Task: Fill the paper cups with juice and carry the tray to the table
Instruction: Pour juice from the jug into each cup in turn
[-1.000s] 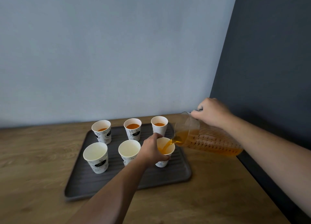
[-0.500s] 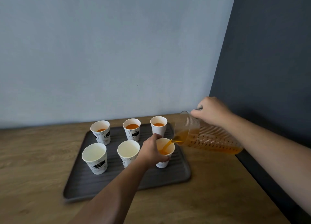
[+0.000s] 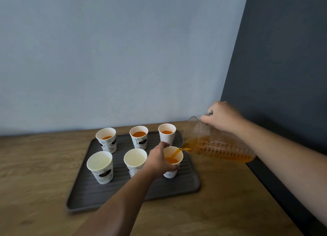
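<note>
Wooden counter; pale blue wall behind; dark wall right.

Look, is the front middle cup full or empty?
Empty. The front middle cup shows only a pale bare inside, no orange juice.

You are tilting the clear ribbed pitcher, and a thin stream of orange juice is running into the front right cup, which your left hand is gripping. Six white printed cups are standing upright in two rows on the dark ridged tray. The back left cup, back middle cup and back right cup are holding juice. The front left cup and front middle cup are sitting empty.
</note>
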A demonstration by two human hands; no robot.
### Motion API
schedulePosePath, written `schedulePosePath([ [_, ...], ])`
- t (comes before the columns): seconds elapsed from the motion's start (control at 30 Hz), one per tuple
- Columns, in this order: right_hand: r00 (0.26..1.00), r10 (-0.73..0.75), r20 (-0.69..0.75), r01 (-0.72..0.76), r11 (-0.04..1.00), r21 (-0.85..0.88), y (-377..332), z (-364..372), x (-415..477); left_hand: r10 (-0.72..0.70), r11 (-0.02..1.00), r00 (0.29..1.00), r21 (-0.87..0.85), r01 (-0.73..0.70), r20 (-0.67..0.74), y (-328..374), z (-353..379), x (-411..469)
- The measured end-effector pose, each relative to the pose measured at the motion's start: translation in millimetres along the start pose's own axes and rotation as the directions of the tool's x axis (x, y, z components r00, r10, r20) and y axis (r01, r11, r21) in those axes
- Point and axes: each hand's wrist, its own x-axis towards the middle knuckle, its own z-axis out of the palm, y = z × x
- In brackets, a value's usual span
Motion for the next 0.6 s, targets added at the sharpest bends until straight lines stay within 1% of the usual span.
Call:
schedulePosePath([
  [0.47,0.999,0.033,-0.011,-0.033,0.999,0.008,-0.8,-2.5,-5.4,-0.003,1.000,1.000,-0.023,0.003,-0.006,3.1,0.4,-1.0],
  [0.6,0.997,0.068,-0.026,-0.067,0.997,0.024,-0.3,-1.4,-7.1,-0.005,0.999,0.999,-0.038,0.004,-0.032,1.4,2.3,0.1],
])
